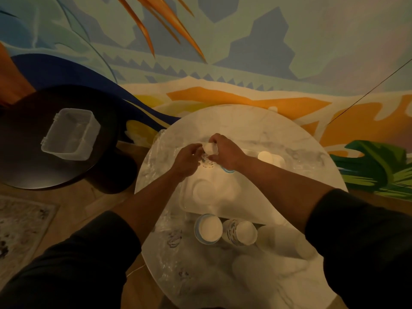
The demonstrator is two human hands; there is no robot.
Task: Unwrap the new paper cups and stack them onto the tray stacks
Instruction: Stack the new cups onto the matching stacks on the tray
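Cups (209, 156): a short stack of paper cups with dark printed marks on the sides, held tilted in the air over the far half of the tray (214, 204), between both hands. Left hand (186, 160) has fingers curled against the left side of the stack; right hand (225, 152) comes over the top, fingers curled round the pale upper end. Whether clear wrap is around this stack cannot be told in the dim light.

Tray is white, lying across the middle of the round marble-look table (296, 134). A blue-rimmed cup (227, 170) shows just under the right wrist; a plain white stack (266, 157) stands toward the tray's far right corner.

Just off the tray's near edge stand a blue-rimmed stack (208, 228) and, close on its right, a patterned stack (242, 233), mouths up. Crumpled clear plastic wrap (172, 239) lies along the table's left edge, beside these stacks.

Both forearms are bare, with dark sleeves (356, 237) pushed up near the elbows.

To the left, well apart, a dark round table (26, 166) carries a clear plastic container (70, 134), open side up. A painted wall rises behind.
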